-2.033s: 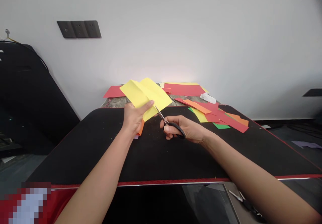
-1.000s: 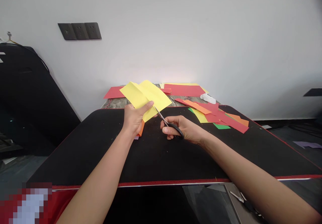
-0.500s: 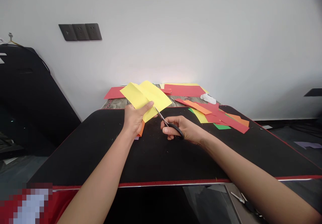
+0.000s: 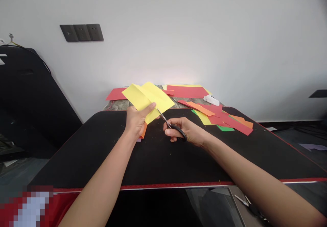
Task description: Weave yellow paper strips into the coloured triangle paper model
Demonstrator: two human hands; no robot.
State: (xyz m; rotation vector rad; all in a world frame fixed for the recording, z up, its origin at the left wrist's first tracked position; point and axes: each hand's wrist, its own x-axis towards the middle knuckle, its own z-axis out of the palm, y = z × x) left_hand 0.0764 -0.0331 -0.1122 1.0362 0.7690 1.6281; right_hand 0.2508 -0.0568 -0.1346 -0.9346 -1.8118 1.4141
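Observation:
Creased yellow paper (image 4: 162, 102) is pinched in my left hand (image 4: 137, 118), the thumb lying on top and the other fingers mostly hidden beneath. My right hand (image 4: 187, 130) grips black-handled scissors (image 4: 178, 131), with fingers curled round the loops. The scissor blades reach the paper's lower right edge, close to my left thumb; how far they are apart is hard to tell. Under my left hand, a piece of orange paper (image 4: 144, 131) pokes out, with a sliver of purple below it.
A black mat (image 4: 153, 165) with red edging covers the table. Red, orange, yellow and green paper strips (image 4: 237, 123) lie overlapped at right. Behind are red sheets (image 4: 187, 91) and a crumpled white piece (image 4: 211, 100). Grey wall sockets (image 4: 81, 32) are at upper left.

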